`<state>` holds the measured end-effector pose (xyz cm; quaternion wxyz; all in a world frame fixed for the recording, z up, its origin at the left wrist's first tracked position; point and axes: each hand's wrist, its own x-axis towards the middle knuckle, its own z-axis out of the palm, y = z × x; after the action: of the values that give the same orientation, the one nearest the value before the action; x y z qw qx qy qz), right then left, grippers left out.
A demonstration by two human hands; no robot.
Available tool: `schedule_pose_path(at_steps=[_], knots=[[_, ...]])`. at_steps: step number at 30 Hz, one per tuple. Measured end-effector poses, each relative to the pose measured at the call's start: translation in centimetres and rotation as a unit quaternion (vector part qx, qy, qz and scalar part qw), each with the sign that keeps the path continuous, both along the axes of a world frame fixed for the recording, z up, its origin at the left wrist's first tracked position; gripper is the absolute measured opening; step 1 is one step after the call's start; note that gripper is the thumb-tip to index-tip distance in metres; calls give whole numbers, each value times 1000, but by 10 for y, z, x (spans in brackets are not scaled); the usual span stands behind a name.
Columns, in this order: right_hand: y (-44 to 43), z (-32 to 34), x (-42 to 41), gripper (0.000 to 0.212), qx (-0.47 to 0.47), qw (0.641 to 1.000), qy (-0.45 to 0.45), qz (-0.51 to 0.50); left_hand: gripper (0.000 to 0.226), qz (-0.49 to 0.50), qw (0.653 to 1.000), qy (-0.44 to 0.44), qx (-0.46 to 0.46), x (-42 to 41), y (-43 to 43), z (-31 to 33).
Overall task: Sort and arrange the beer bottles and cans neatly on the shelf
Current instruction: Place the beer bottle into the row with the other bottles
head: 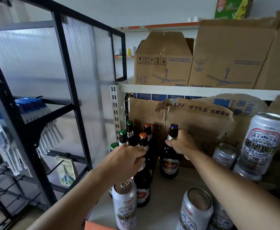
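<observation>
Bottles are being lined up on the shelf (165, 193). The orange-cap bottle (143, 139) is gripped by the left fingers (140, 153). The blue-cap bottle (170, 163) is gripped by the right fingers (170, 144), it seems. Next, it should be slid left, kept upright.

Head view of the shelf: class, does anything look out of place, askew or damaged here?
The tall can at the right is stacked on another can, unlike the front cans standing on the shelf; it seems to lean, though the wide lens may cause that. The cardboard box behind the bottles has a torn, ragged edge.
</observation>
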<state>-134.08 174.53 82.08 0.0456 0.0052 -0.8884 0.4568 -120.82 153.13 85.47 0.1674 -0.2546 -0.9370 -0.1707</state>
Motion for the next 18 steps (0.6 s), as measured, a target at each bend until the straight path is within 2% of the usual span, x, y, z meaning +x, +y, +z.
schedule_pose_path(at_steps=[11,18], knots=[[-8,-19,-19,32,25,999,-22,-20,23,-4,999,-43,-24,3,-1,9],[-11,-20,-26,20,5,1000,-15,2,24,2,998,-52,-24,-3,-3,7]])
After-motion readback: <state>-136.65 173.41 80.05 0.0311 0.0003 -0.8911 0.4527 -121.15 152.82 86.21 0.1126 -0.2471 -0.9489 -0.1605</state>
